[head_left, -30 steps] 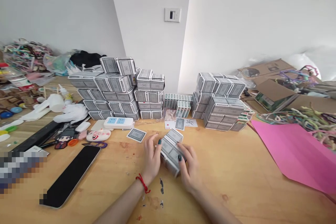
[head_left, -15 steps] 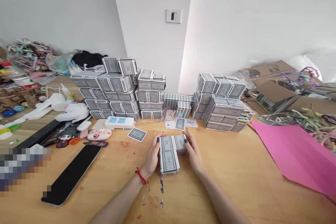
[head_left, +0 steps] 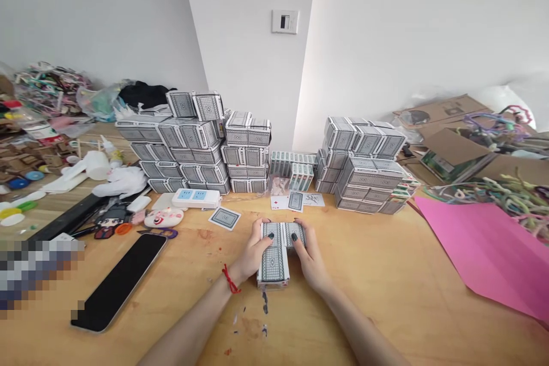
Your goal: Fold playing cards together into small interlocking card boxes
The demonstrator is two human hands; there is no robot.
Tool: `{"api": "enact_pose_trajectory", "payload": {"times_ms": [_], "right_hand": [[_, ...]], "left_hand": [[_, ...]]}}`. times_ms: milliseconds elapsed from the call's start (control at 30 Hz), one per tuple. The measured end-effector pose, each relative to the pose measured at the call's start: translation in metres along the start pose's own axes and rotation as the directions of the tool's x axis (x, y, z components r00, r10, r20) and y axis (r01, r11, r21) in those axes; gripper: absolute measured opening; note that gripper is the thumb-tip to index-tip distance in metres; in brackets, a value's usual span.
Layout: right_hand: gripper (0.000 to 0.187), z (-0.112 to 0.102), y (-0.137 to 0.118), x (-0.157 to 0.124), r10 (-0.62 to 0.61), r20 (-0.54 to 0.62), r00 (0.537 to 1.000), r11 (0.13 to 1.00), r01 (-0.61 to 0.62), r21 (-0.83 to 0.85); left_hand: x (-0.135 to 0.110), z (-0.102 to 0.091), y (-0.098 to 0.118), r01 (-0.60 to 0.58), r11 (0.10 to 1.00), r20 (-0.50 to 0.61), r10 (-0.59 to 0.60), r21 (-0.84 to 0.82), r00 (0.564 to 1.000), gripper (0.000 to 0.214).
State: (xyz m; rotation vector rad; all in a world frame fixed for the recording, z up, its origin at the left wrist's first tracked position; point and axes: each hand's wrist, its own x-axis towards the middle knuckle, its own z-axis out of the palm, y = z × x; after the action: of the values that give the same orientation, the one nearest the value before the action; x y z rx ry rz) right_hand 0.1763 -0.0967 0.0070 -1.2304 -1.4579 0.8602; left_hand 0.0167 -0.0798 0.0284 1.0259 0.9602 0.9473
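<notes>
In front of me on the wooden table is an L-shaped block of playing-card boxes (head_left: 273,263), patterned grey and white like card backs. My left hand (head_left: 256,249) grips its far left side, the thumb lying on top. Around the far right box is my right hand (head_left: 307,251), its thumb also on the top face. The fingers behind the block are mostly hidden. Just beyond lie loose playing cards (head_left: 295,201), one face-up with a red diamond. Another card (head_left: 225,218) rests face-down to the left.
Tall stacks of card boxes stand at the back left (head_left: 195,134) and back right (head_left: 371,180). A white power strip (head_left: 196,198), a black phone (head_left: 122,280) and small trinkets lie to the left. Pink paper (head_left: 484,251) and an open cardboard box (head_left: 461,151) are on the right.
Both thumbs have moved inward onto the top of the block, and the hands have closed on it. Its near end has swung slightly to the left.
</notes>
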Motion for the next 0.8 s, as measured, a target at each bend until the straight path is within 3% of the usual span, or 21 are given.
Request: {"api": "enact_pose_trajectory", "payload": {"times_ms": [167, 367, 567, 667, 800], "right_hand": [[0.036, -0.003, -0.003, -0.001, -0.026, 0.013, 1.000, 1.000, 0.026, -0.004], [0.046, -0.013, -0.005, 0.000, -0.026, 0.146, 0.989, 0.998, 0.017, 0.066], [0.039, -0.016, 0.001, 0.007, -0.062, -0.003, 0.998, 0.997, 0.063, 0.038], [0.029, -0.020, -0.001, 0.007, 0.007, -0.057, 0.998, 0.999, -0.005, 0.033], [0.038, -0.022, -0.006, 0.004, 0.118, -0.031, 0.992, 0.990, -0.116, 0.082]], "left_hand": [[0.000, -0.003, 0.003, 0.009, 1.000, 0.031, -0.010, 0.030, 0.999, 0.035], [0.003, -0.005, 0.000, -0.161, 0.981, -0.013, 0.164, 0.107, 0.986, 0.043], [0.004, -0.018, 0.005, -0.322, 0.938, 0.035, 0.320, 0.131, 0.947, 0.038], [-0.001, -0.020, 0.006, -0.344, 0.938, 0.053, 0.342, 0.046, 0.938, 0.042], [-0.009, -0.017, 0.007, -0.360, 0.932, 0.088, 0.361, -0.036, 0.928, 0.055]]}}
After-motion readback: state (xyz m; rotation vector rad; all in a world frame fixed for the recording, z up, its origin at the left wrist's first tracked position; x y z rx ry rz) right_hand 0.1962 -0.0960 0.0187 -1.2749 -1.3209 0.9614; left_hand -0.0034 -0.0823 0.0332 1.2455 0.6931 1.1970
